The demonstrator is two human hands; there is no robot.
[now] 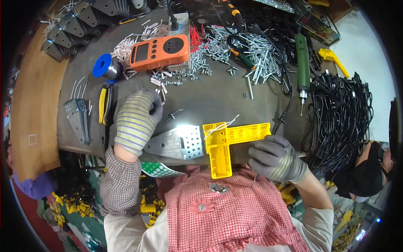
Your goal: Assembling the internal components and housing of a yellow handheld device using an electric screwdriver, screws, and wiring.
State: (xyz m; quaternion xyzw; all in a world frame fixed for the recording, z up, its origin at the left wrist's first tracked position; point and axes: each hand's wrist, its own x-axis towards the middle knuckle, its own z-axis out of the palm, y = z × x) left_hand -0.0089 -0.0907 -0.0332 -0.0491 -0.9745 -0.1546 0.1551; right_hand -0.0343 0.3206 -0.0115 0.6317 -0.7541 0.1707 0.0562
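Observation:
My left hand (136, 122), in a striped work glove, is over the left middle of the bench with its fingers curled together. Whatever they pinch, if anything, is too small to make out. At the bench's front edge, my gloved right hand (277, 158) grips the arm end of a yellow T-shaped plastic housing half (221, 157). The housing's open, ribbed side faces up, and white wires (222, 128) lie across its top. Against its left side sits a grey tapered metal plate (170, 144) with a perforated end. A small dark part with thin leads (174, 114) lies just beyond the plate.
Yellow-handled pliers (103, 105), a wired metal plate (77, 119) and a solder spool (106, 68) stand left. Farther back are an orange meter (159, 52) and loose screws (264, 54). A green electric screwdriver (302, 63) and bundled black cables (340, 117) occupy the right.

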